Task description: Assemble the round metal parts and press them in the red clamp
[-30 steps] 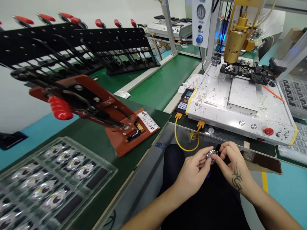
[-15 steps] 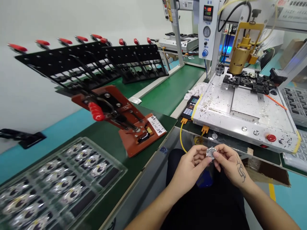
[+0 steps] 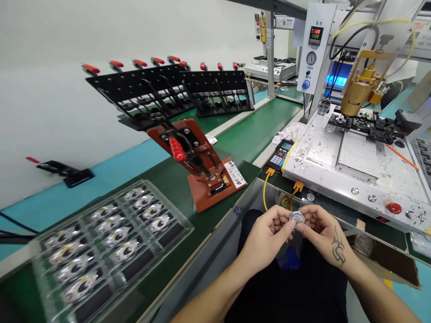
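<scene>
A small shiny round metal part (image 3: 297,218) is held above my lap between both hands. My left hand (image 3: 269,231) pinches its left side with thumb and fingers. On the other side, my right hand (image 3: 321,231) grips the edge with thumb and fingertips. Left of the hands, a red-brown clamp fixture (image 3: 208,190) with a red handle stands on the green table. At the far left lies a clear plastic tray (image 3: 183,222) with several similar shiny parts in its compartments.
A white dispensing machine (image 3: 336,177) with a gold cylinder (image 3: 357,92) stands at the right, a keypad controller (image 3: 279,154) beside it. Yellow cables run near my hands. Black racks (image 3: 218,92) with red handles stand at the back left.
The view has turned to the left, so the tray, fixture and machine appear farther right. Both hands still hold the metal part, whose face shows slightly differently.
</scene>
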Tool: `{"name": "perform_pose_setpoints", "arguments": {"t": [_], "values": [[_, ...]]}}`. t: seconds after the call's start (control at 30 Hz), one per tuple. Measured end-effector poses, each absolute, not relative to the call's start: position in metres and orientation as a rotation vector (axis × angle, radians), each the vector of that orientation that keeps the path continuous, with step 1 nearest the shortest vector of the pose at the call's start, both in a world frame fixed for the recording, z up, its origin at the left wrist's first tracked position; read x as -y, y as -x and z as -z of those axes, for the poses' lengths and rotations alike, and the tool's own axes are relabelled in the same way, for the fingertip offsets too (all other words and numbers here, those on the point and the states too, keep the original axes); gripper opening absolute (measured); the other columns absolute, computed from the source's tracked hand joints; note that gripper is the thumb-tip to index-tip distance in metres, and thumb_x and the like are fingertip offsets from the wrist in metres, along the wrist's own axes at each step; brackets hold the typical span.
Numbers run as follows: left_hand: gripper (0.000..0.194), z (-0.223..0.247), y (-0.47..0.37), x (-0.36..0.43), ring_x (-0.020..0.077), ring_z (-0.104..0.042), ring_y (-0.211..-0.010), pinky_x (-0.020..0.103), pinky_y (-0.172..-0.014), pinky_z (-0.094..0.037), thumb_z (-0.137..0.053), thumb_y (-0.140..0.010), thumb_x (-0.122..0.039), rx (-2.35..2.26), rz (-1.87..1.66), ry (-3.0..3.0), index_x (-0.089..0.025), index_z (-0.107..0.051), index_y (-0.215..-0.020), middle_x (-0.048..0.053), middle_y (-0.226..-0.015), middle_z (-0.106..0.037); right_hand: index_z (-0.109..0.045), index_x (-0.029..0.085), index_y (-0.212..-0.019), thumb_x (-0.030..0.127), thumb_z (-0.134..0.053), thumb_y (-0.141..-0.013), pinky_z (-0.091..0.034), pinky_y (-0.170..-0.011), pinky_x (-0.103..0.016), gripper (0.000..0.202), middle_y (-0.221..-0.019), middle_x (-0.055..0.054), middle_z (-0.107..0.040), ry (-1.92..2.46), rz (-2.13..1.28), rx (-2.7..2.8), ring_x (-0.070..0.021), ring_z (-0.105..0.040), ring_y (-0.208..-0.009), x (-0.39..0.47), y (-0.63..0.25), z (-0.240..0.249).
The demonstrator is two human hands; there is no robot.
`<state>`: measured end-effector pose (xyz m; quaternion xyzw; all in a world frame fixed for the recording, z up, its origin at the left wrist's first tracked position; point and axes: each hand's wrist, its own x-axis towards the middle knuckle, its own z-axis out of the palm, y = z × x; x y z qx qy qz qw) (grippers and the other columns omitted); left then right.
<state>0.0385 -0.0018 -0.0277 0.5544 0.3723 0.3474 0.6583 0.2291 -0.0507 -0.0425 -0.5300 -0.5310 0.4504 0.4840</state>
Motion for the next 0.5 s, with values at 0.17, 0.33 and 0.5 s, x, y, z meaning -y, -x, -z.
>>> {"name": "perform_pose_setpoints", "arguments": {"t": [0.17,0.33,0.5], "values": [[0.022,0.025,-0.030,0.001,0.0141,-0.064,-0.067,0.027,-0.066,-0.055,-0.072,-0.098,-0.040,-0.880,-0.809,-1.349,-0.018,-0.067,-0.097,0.001,-0.078,-0.067,-0.059,0.029,-0.149,0.030,-0.068,-0.106,-0.062,-0.088,-0.037,0.044,-0.118,-0.011,-0.073,1.102,-0.616,2.045,-0.0230,-0.073,-0.099,0.035,-0.243,0.031],[0.014,-0.023,0.008,-0.023,0.0172,-0.070,-0.080,0.030,-0.074,-0.056,-0.076,-0.096,-0.032,-0.930,-1.132,-1.889,-0.020,-0.072,-0.103,0.004,-0.092,-0.075,-0.054,0.025,-0.151,0.024,-0.064,-0.106,-0.062,-0.077,-0.033,0.046,-0.108,-0.009,-0.075,0.949,-0.324,2.158,-0.0212,-0.073,-0.087,0.008,-0.239,0.019],[0.028,-0.075,0.070,-0.092,0.0189,-0.063,-0.075,0.036,-0.079,-0.052,-0.063,-0.102,-0.029,-0.861,-1.753,-2.624,-0.022,-0.062,-0.075,0.002,-0.071,-0.067,-0.062,0.026,-0.138,0.030,-0.069,-0.102,-0.060,-0.068,-0.031,0.037,-0.086,-0.001,-0.068,1.015,-0.412,2.010,-0.0187,-0.067,-0.072,-0.020,-0.228,0.012]]}}
